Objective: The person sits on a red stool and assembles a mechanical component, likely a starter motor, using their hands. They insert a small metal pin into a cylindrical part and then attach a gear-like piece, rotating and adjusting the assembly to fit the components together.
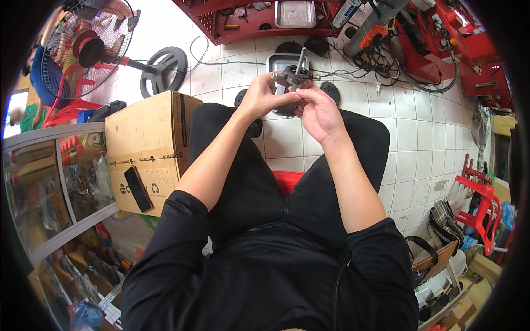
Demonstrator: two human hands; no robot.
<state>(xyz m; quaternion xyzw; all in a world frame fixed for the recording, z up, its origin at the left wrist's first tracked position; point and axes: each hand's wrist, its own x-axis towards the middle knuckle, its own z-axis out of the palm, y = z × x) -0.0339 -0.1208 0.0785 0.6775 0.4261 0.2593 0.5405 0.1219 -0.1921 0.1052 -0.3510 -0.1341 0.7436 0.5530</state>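
Observation:
A dark round metal machine part [288,77] with a bright shaft sticking up is held between my knees, above the floor. My left hand [260,98] grips its left side, fingers curled around the edge. From the right, my right hand [320,113] is closed on it, thumb and fingertips meeting near the left hand's thumb. The fingers hide much of the part's lower half. Just beyond it, a grey metal tray [272,62] lies on the floor, partly covered by the part and my hands.
On my left stands a cardboard box [144,124] with a phone [138,188] on top, beside a glass cabinet [58,132]. A fan [88,48] is at far left. Ahead is a red tool cart [226,33]; cables [381,71] trail at right. A red chair [481,207] stands at far right.

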